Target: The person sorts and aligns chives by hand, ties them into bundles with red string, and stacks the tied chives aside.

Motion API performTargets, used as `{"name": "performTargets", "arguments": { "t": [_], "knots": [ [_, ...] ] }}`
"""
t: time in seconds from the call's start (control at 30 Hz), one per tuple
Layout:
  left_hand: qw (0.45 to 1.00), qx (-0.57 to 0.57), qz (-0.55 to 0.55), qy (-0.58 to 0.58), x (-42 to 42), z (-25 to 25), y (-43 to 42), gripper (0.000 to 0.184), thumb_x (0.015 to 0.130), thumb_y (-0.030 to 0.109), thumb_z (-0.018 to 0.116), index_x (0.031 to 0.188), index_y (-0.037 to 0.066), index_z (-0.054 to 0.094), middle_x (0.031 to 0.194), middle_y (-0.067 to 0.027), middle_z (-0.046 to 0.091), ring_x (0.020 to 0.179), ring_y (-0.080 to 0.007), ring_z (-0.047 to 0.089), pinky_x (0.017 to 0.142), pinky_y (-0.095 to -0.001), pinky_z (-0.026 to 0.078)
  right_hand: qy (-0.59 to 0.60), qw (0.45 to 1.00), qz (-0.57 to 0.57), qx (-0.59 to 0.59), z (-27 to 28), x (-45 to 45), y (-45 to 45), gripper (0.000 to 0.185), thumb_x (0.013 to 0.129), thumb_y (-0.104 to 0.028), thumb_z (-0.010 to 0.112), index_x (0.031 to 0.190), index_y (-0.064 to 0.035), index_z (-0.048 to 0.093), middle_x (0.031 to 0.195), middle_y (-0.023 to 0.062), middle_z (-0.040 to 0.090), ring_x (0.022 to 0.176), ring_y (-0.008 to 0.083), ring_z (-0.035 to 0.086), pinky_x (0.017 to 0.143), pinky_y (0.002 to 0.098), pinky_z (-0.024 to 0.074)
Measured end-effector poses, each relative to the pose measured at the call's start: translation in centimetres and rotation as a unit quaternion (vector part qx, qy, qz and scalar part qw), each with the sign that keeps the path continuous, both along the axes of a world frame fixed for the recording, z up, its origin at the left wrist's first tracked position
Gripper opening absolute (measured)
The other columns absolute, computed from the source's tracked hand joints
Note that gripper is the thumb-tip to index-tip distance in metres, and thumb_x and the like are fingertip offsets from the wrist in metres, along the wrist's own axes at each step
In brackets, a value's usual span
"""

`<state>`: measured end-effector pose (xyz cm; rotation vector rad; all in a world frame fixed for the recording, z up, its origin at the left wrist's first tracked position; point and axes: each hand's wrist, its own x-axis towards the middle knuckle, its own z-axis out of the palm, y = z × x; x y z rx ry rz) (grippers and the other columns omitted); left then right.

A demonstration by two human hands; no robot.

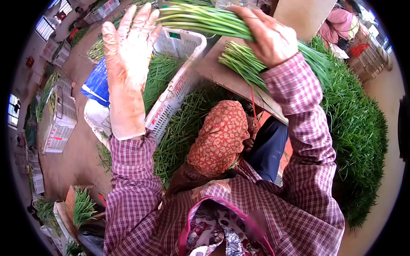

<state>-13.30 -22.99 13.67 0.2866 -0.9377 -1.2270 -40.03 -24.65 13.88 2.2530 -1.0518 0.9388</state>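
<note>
Right hand [273, 38] clasped round a bunch of chives [209, 21] above the desk [210, 64]. Left hand [128, 57], gloved — fingers spread, beside the stalk ends; second bunch [244, 62] on desk

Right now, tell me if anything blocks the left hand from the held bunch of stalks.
Nothing visible does: the open left hand is beside one end of the bunch in the right hand.
</note>
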Motion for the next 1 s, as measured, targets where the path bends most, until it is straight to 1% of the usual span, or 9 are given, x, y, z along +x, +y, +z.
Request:
{"name": "performTargets", "arguments": {
  "t": [0.03, 0.27, 0.43, 0.5, 0.63, 0.83, 0.9, 0.97, 1.0],
  "knots": [
    [0.999, 0.032, 0.002, 0.002, 0.8, -1.4, -0.3, 0.079, 0.086, 0.052, 0.052, 0.137, -0.003, 0.028, 0.142, -0.0227, 0.030, 0.133, -0.0359, 0.029, 0.111, -0.0472, 0.021, 0.021, 0.999, -0.026, 0.018, -0.6, -2.3, -1.0, 0.045, 0.079, -0.012, 0.062, 0.120, -0.0253, 0.050, 0.089, 0.0056, 0.063, 0.075, 0.0249, 0.065, 0.056, 0.0349, 0.0542],
    [0.952, 0.246, 0.156, -0.095, 12.6, -12.6, 3.3, 0.056, 0.090, 0.037, 0.053, 0.130, -0.001, 0.043, 0.126, -0.0184, 0.051, 0.121, -0.0321, 0.046, 0.105, -0.0427, 0.032, 0.046, 0.954, -0.176, 0.239, -9.4, -10.8, -7.2, 0.056, 0.077, -0.024, 0.067, 0.128, -0.0275, 0.043, 0.116, 0.0075, 0.059, 0.103, 0.0283, 0.059, 0.081, 0.0402, 0.0492],
    [0.922, 0.260, 0.261, -0.117, 23.0, -14.3, 10.7, 0.051, 0.092, 0.027, 0.051, 0.130, -0.005, 0.040, 0.123, -0.0222, 0.051, 0.119, -0.0325, 0.048, 0.103, -0.0405, 0.037, -0.016, 0.940, -0.079, 0.330, -18.4, -10.8, -12.0, 0.084, 0.072, -0.041, 0.071, 0.142, -0.0265, 0.027, 0.129, 0.0187, 0.048, 0.120, 0.0374, 0.044, 0.100, 0.0480, 0.0340],
    [0.878, 0.283, 0.352, -0.161, 27.7, -14.9, 12.8, 0.044, 0.090, 0.030, 0.054, 0.123, 0.000, 0.051, 0.113, -0.0135, 0.059, 0.108, -0.0244, 0.056, 0.098, -0.0369, 0.040, -0.072, 0.945, -0.052, 0.316, -22.5, -11.7, -13.1, 0.089, 0.071, -0.044, 0.071, 0.144, -0.0274, 0.022, 0.134, 0.0196, 0.043, 0.124, 0.0402, 0.039, 0.102, 0.0512, 0.0299],
    [0.782, 0.382, 0.444, -0.213, 29.5, -15.4, 16.0, 0.040, 0.088, 0.031, 0.057, 0.120, 0.006, 0.056, 0.112, -0.0073, 0.062, 0.107, -0.0203, 0.056, 0.098, -0.0353, 0.038, 0.097, 0.890, -0.276, 0.349, -17.4, -9.7, -11.5, 0.100, 0.065, -0.052, 0.074, 0.145, -0.0296, 0.018, 0.139, 0.0150, 0.038, 0.128, 0.0364, 0.036, 0.102, 0.0517, 0.0305],
    [0.691, 0.415, 0.506, -0.308, 29.6, -19.4, 15.4, 0.046, 0.084, 0.017, 0.065, 0.124, 0.000, 0.050, 0.117, -0.0108, 0.057, 0.109, -0.0177, 0.052, 0.095, -0.0279, 0.038, 0.015, 0.949, 0.146, 0.280, -11.1, 0.1, -10.9, 0.071, 0.076, -0.022, 0.071, 0.138, -0.0102, 0.037, 0.131, 0.0165, 0.047, 0.121, 0.0340, 0.045, 0.100, 0.0408, 0.0378],
    [0.761, 0.392, 0.457, -0.243, 28.6, -19.4, 14.8, 0.073, 0.083, 0.021, 0.065, 0.139, -0.005, 0.026, 0.132, -0.0180, 0.045, 0.118, -0.0209, 0.046, 0.099, -0.0305, 0.035, -0.022, 0.910, 0.216, 0.354, -10.6, 8.3, -8.5, 0.064, 0.075, -0.016, 0.072, 0.131, -0.0050, 0.045, 0.124, 0.0168, 0.053, 0.115, 0.0282, 0.052, 0.097, 0.0370, 0.0420],
    [0.678, 0.371, 0.504, -0.386, 36.9, -28.7, 12.2, 0.075, 0.081, 0.009, 0.066, 0.140, -0.005, 0.021, 0.129, -0.0170, 0.048, 0.113, -0.0185, 0.049, 0.091, -0.0289, 0.043, 0.044, 0.889, 0.248, 0.381, -10.3, 16.6, -5.4, 0.054, 0.072, -0.016, 0.075, 0.123, -0.0098, 0.055, 0.118, 0.0103, 0.059, 0.110, 0.0244, 0.056, 0.095, 0.0354, 0.0443],
    [0.756, 0.374, 0.485, -0.232, 36.1, -28.0, 11.1, 0.065, 0.083, 0.012, 0.061, 0.135, -0.002, 0.025, 0.125, -0.0154, 0.049, 0.108, -0.0192, 0.050, 0.088, -0.0321, 0.043, 0.115, 0.879, 0.303, 0.349, -11.8, 19.7, -5.8, 0.049, 0.074, -0.020, 0.073, 0.120, -0.0129, 0.057, 0.117, 0.0077, 0.060, 0.108, 0.0227, 0.057, 0.095, 0.0348, 0.0440]
  ]
}}
